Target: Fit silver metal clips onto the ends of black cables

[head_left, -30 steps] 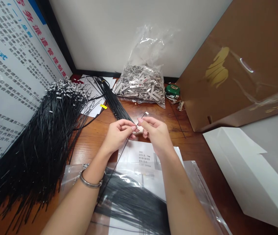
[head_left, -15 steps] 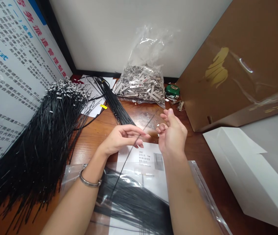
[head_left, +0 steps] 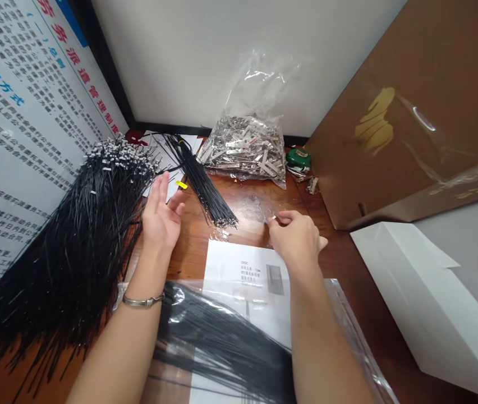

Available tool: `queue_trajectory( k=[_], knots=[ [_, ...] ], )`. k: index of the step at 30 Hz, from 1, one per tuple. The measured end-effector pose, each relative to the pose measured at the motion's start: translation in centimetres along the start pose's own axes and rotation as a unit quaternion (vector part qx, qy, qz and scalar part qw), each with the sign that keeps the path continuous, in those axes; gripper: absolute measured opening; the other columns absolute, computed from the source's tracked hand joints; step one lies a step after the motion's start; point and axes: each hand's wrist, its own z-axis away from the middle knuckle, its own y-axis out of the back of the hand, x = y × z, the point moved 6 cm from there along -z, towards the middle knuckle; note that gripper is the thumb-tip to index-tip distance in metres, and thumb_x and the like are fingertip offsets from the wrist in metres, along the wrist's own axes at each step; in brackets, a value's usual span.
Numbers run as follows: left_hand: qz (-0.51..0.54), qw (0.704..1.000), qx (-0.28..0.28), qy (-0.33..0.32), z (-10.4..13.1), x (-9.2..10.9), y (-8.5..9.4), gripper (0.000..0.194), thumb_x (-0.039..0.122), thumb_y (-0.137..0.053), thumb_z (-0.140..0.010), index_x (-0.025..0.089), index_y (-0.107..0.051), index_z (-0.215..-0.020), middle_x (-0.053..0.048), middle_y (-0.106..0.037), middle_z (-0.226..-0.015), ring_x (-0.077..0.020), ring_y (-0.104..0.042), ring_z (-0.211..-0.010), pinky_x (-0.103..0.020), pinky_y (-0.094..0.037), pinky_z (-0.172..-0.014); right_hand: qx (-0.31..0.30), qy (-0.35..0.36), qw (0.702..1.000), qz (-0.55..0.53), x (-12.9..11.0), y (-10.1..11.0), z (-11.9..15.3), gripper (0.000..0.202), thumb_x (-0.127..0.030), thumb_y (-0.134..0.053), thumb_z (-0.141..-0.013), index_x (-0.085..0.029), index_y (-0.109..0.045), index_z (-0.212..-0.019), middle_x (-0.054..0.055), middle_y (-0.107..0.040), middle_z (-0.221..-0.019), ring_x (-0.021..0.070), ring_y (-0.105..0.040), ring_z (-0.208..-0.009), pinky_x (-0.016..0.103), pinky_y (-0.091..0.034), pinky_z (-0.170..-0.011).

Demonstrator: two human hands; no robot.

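Black wires in three lots, your two hands apart

Your left hand (head_left: 161, 221) is raised with its fingers spread apart, beside the one big heap of black wires (head_left: 70, 241) with white tips; whether it touches them you cannot tell from this angle. Your right hand (head_left: 300, 241) is curled above the bench (head_left: 243, 196), its fingertips at one small pale piece (head_left: 273, 217). The back of that hand hides the thumb, so whether the fingers are clamped on it cannot be told.

You have one tied bundle (head_left: 205, 185) between your hands, farther back, and a third lot of wires (head_left: 230, 331) in the lower clear bag (head_left: 344, 303), which the bottom edge cuts off. One printed sheet (head_left: 224, 264) shows partly through that plastic. A second clear bag (head_left: 247, 148) holds metal strips, too jumbled to count, as are the wires. Beside it sits one green object (head_left: 298, 158). One yellow tag (head_left: 181, 184) shows by your left fingers. One brown carton (head_left: 348, 134), on your right, is cut off by the frame.
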Motion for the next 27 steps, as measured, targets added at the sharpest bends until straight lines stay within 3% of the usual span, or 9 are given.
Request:
queue_trajectory(
  k=[3, 6, 9, 12, 18, 20, 24, 27],
  knots=[
    [-0.189, 0.980, -0.013, -0.063, 0.5, -1.0, -0.7, 0.032, 0.030, -0.067, -0.077, 0.020, -0.062, -0.106, -0.006, -0.069, -0.109, -0.0053, -0.056, -0.052, -0.019, -0.042, -0.046, -0.003, 0.013, 1.000, 0.010, 0.0, -0.4, -0.1, 0.027, -0.030, -0.059, -0.079, -0.018, -0.069, -0.101, 0.012, -0.068, -0.105, 0.0304, -0.057, -0.097, 0.046, -0.030, -0.086],
    [-0.392, 0.911, -0.054, -0.118, 1.1, -1.7, -1.6, 0.019, 0.021, -0.064, -0.076, 0.016, -0.066, -0.095, -0.006, -0.071, -0.092, -0.0105, -0.061, -0.066, -0.022, -0.047, -0.061, -0.004, 0.032, 0.999, 0.005, 0.0, -0.7, 0.0, 0.019, -0.025, -0.057, -0.078, -0.020, -0.071, -0.089, 0.010, -0.069, -0.095, 0.0291, -0.057, -0.092, 0.045, -0.030, -0.083],
    [-0.506, 0.848, -0.067, -0.143, 1.5, -1.9, -1.8, 0.018, 0.017, -0.059, -0.077, 0.017, -0.067, -0.093, -0.005, -0.072, -0.090, -0.0117, -0.059, -0.065, -0.024, -0.046, -0.066, -0.008, 0.045, 0.999, 0.007, -0.1, -0.9, 0.0, 0.016, -0.021, -0.055, -0.078, -0.019, -0.070, -0.080, 0.010, -0.068, -0.089, 0.0282, -0.057, -0.087, 0.043, -0.029, -0.080],
    [-0.545, 0.825, -0.045, -0.141, 1.4, -1.7, -1.5, 0.016, 0.017, -0.059, -0.075, 0.017, -0.066, -0.090, -0.004, -0.072, -0.087, -0.0109, -0.054, -0.057, -0.024, -0.044, -0.063, -0.004, 0.049, 0.999, 0.007, -0.2, -0.9, 0.1, 0.017, -0.022, -0.056, -0.078, -0.020, -0.070, -0.086, 0.010, -0.068, -0.090, 0.0278, -0.056, -0.088, 0.042, -0.029, -0.080],
    [-0.522, 0.846, -0.008, -0.110, 1.0, -2.0, -0.7, 0.011, 0.023, -0.060, -0.076, 0.017, -0.063, -0.085, -0.005, -0.070, -0.084, -0.0135, -0.060, -0.063, -0.025, -0.046, -0.065, -0.007, 0.077, 0.997, -0.008, -0.6, -1.0, 0.3, 0.016, -0.023, -0.056, -0.078, -0.022, -0.071, -0.084, 0.008, -0.067, -0.088, 0.0258, -0.055, -0.085, 0.043, -0.028, -0.081],
    [-0.533, 0.840, 0.015, -0.097, 0.9, -2.0, -0.4, 0.010, 0.026, -0.060, -0.077, 0.017, -0.062, -0.082, -0.006, -0.071, -0.082, -0.0167, -0.064, -0.070, -0.028, -0.047, -0.069, -0.011, 0.079, 0.997, -0.004, -0.6, -1.1, 0.4, 0.016, -0.023, -0.055, -0.079, -0.021, -0.071, -0.082, 0.008, -0.067, -0.088, 0.0257, -0.055, -0.085, 0.042, -0.029, -0.080],
    [-0.627, 0.769, 0.064, -0.105, 1.2, -1.2, -0.4, 0.013, 0.031, -0.060, -0.079, 0.020, -0.063, -0.084, -0.005, -0.072, -0.085, -0.0220, -0.066, -0.081, -0.033, -0.044, -0.075, -0.004, 0.088, 0.996, -0.012, -0.8, -1.1, 0.4, 0.018, -0.022, -0.052, -0.080, -0.019, -0.070, -0.082, 0.009, -0.067, -0.090, 0.0264, -0.056, -0.088, 0.043, -0.029, -0.081],
    [-0.690, 0.715, 0.050, -0.100, 1.5, -1.1, -0.9, 0.013, 0.034, -0.059, -0.080, 0.023, -0.063, -0.084, -0.003, -0.072, -0.082, -0.0232, -0.066, -0.082, -0.036, -0.040, -0.078, 0.008, 0.102, 0.994, -0.040, -1.2, -0.9, 0.5, 0.019, -0.024, -0.051, -0.081, -0.019, -0.070, -0.082, 0.009, -0.066, -0.092, 0.0262, -0.056, -0.088, 0.043, -0.029, -0.081]
  ],
)
